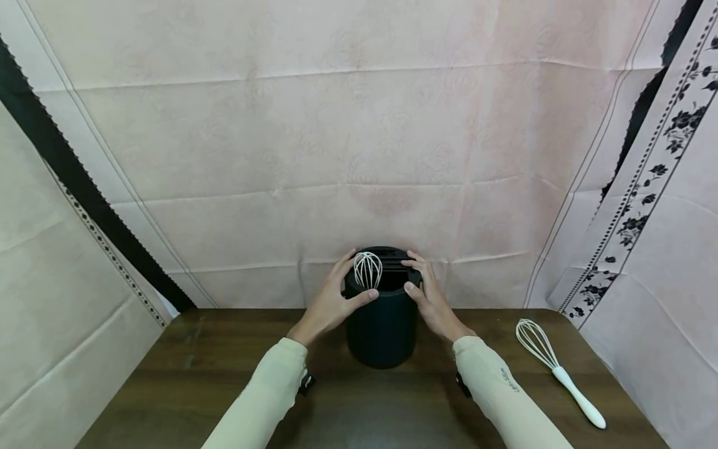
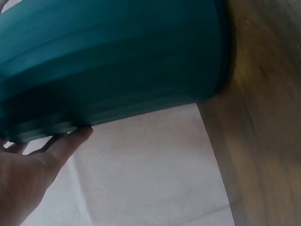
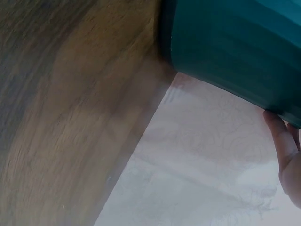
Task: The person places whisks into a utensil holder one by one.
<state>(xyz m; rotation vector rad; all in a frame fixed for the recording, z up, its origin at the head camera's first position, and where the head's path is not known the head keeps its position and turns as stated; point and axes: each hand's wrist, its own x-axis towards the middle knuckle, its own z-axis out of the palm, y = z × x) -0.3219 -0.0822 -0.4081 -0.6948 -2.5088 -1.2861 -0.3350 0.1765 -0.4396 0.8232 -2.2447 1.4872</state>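
Note:
A dark green utensil holder [image 1: 381, 333], round and with a slotted top, stands at the table's far side. My left hand [image 1: 332, 305] grips it at the left of its rim, thumb at the front and fingers round the side. On the opposite side my right hand [image 1: 434, 302] holds the rim in the same way. Out of the holder's left opening rises the white wire head of a whisk [image 1: 368, 269]; its handle is hidden inside. In the left wrist view the holder's teal-looking wall [image 2: 141, 61] fills the top, with left fingers [image 2: 75, 141] against it.
A second white whisk [image 1: 561, 371] lies on the wooden table [image 1: 224, 386] at the right, its handle pointing toward the near right corner. Pale cloth [image 1: 336, 137] hangs right behind the table's far edge, and more cloth hangs on both sides.

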